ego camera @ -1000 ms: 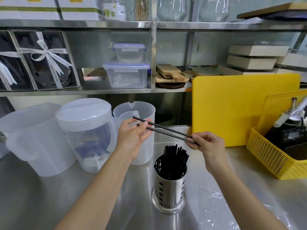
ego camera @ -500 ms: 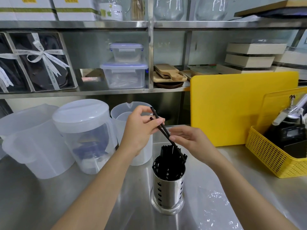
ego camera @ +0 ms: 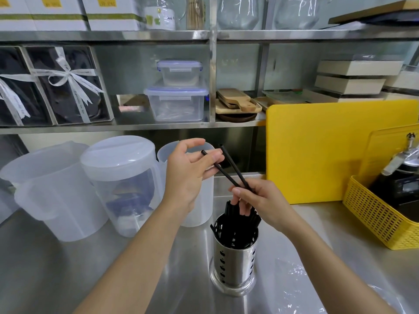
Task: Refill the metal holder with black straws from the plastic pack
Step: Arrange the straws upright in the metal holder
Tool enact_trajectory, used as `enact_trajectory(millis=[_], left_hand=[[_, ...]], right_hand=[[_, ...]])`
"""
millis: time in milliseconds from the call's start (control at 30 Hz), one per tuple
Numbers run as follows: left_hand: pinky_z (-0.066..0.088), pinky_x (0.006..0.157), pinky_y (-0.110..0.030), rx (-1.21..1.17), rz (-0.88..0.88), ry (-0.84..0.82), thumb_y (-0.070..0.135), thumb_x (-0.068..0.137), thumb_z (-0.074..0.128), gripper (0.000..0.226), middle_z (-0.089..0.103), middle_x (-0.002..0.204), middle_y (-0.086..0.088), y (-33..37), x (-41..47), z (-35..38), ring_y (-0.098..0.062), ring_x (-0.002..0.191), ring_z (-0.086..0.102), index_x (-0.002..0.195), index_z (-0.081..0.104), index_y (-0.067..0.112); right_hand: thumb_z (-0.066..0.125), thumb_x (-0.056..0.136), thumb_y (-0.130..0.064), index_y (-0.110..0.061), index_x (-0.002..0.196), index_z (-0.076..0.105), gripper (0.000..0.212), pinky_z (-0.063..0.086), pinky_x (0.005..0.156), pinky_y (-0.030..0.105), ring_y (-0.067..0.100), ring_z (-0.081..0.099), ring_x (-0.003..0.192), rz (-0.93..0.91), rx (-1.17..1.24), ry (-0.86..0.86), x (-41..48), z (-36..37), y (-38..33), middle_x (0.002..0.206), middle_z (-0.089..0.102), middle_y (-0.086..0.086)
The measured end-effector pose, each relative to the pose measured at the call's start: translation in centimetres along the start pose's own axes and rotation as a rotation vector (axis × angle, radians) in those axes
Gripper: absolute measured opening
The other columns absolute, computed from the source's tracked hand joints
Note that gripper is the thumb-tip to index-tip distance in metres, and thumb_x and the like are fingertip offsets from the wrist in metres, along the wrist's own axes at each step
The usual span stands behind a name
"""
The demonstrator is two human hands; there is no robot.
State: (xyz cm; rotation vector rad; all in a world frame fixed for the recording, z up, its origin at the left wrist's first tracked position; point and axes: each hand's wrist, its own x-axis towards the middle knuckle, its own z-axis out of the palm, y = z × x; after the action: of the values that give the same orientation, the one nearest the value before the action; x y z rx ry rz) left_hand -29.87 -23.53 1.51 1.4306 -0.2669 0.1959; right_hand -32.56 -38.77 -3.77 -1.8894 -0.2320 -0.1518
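I had both hands raised over the steel bench, with the metal holder standing upright near its middle, directly below my right hand. That holder, a perforated cylinder on a flared base, was already crowded with black straws, their tops fanning out above the rim.

My right hand was closed around the lower ends of two loose straws, pinching them just above the bundle, fingers curled down toward the holder's mouth. The two straws slanted up and to the left from that grip, diverging slightly. My left hand sat higher and to the left, its fingers loosely spread; one straw's upper end lay against its fingertips, the thumb lifted clear above. I could not tell whether it truly gripped that straw or only steadied it. The other straw's upper end stood free, just beside the left fingertips.

The plastic pack lay as a crumpled clear film on the bench to the right of the holder, and continued toward the lower right corner.

Behind my left hand stood three translucent jugs in a row. A yellow cutting board leaned upright at the back right, and a yellow basket sat at the far right edge holding dark equipment.
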Motion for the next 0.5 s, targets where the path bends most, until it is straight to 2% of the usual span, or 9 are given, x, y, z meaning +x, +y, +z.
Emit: enact_trajectory(millis=[67,133,167,200,233,267,333,367,500], left_hand=[[0.055,0.079,-0.015,0.098,0.070,-0.010,0.010,0.078,0.070,0.038,0.067,0.097,0.008,-0.7,0.0,0.0,-0.008,0.086,0.069,0.107,0.049,0.024],[0.043,0.085,-0.006,0.427,0.298,0.008,0.012,0.078,0.070,0.042,0.058,0.107,0.016,-1.6,-0.2,-0.3,-0.005,0.095,0.060,0.112,0.050,0.025],[0.040,0.089,-0.011,0.685,0.497,0.029,0.010,0.077,0.071,0.040,0.059,0.110,0.011,-2.3,-0.2,-0.6,-0.010,0.099,0.059,0.112,0.055,0.021],[0.041,0.092,-0.022,0.948,0.692,0.044,0.006,0.071,0.075,0.041,0.063,0.111,0.002,-3.1,-0.1,-0.9,-0.019,0.102,0.060,0.108,0.061,0.017],[0.042,0.095,-0.034,1.168,0.802,0.047,0.003,0.063,0.079,0.044,0.066,0.112,-0.006,-4.0,0.1,-1.2,-0.026,0.106,0.060,0.103,0.066,0.016],[0.039,0.099,-0.041,1.307,0.831,0.037,0.002,0.056,0.081,0.047,0.066,0.115,-0.010,-4.9,0.2,-1.6,-0.029,0.112,0.055,0.099,0.069,0.017],[0.026,0.101,-0.045,1.377,0.841,0.004,0.004,0.055,0.081,0.042,0.063,0.123,-0.012,-5.9,0.4,-2.1,-0.028,0.121,0.042,0.093,0.071,0.019],[0.023,0.101,-0.044,1.388,0.864,-0.012,0.006,0.058,0.081,0.037,0.063,0.124,-0.011,-6.1,0.3,-2.2,-0.027,0.122,0.042,0.090,0.071,0.021],[0.019,0.107,-0.039,1.418,1.064,-0.024,0.011,0.077,0.064,0.016,0.068,0.117,-0.005,-6.9,0.2,-2.7,-0.020,0.114,0.061,0.085,0.072,0.023]], right_hand=[[0.053,0.091,-0.013,-0.015,0.083,0.063,0.013,0.046,0.046,0.018,0.010,0.057,0.048,0.020,-0.018,-0.014,0.1,0.1,0.1,0.068,0.065,0.000],[0.053,0.091,-0.014,-0.012,0.084,0.063,0.012,0.045,0.043,0.018,0.013,0.058,0.047,0.059,0.011,-0.031,0.1,0.1,0.2,0.069,0.066,0.001],[0.053,0.091,-0.014,-0.011,0.084,0.062,0.012,0.045,0.041,0.019,0.014,0.060,0.047,0.084,0.044,-0.043,0.1,0.0,0.3,0.069,0.067,0.002],[0.053,0.091,-0.014,-0.009,0.084,0.061,0.012,0.046,0.040,0.021,0.015,0.061,0.048,0.110,0.075,-0.057,0.2,-0.1,0.5,0.069,0.068,0.004],[0.053,0.091,-0.013,-0.007,0.085,0.061,0.012,0.046,0.039,0.022,0.017,0.062,0.048,0.135,0.097,-0.075,0.2,-0.1,0.7,0.071,0.069,0.006],[0.053,0.091,-0.013,-0.005,0.086,0.061,0.013,0.046,0.039,0.023,0.019,0.063,0.049,0.162,0.112,-0.098,0.2,-0.2,0.9,0.072,0.069,0.008],[0.052,0.092,-0.012,-0.002,0.087,0.060,0.013,0.047,0.038,0.024,0.022,0.063,0.050,0.212,0.150,-0.150,0.2,-0.3,1.2,0.074,0.070,0.011],[0.053,0.092,-0.012,-0.001,0.089,0.060,0.013,0.047,0.038,0.024,0.022,0.063,0.050,0.232,0.174,-0.176,0.1,-0.3,1.3,0.075,0.070,0.012],[0.052,0.092,-0.014,0.003,0.093,0.059,0.018,0.049,0.041,0.025,0.022,0.064,0.052,0.275,0.229,-0.218,-0.1,-0.2,1.6,0.072,0.070,0.010]])
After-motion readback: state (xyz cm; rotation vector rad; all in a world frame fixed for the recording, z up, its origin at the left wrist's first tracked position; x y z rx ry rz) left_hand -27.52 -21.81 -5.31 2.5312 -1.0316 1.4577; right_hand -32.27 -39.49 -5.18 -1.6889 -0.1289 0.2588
